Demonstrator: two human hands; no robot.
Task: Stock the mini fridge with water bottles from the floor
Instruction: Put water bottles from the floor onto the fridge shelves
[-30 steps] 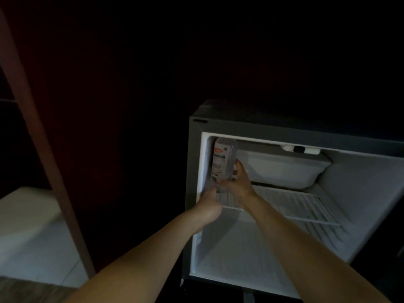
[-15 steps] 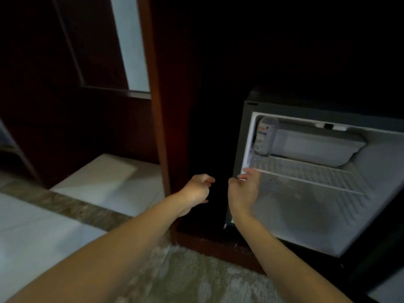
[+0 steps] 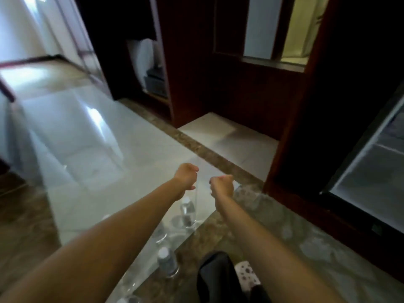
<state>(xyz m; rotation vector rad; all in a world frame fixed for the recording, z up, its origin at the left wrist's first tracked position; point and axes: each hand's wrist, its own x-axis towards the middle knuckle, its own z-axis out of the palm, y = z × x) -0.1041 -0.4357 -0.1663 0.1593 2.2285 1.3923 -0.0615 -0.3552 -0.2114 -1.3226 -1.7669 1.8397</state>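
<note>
View has swung away from the mini fridge (image 3: pixel 369 171), now just a sliver at the right edge. Both hands pulled back: left hand (image 3: pixel 185 177) and right hand (image 3: pixel 222 185) hover empty, fingers loosely curled, over the water bottles (image 3: pixel 187 212) standing on the floor (image 3: pixel 91 149).

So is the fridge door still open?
Open: the fridge's lit white interior and shelf show at the right edge; both hands are empty.

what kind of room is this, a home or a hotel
Probably a hotel room entry: a mini fridge built into dark wood cabinetry, glossy tiled floor, and small water bottles standing on it.
</note>
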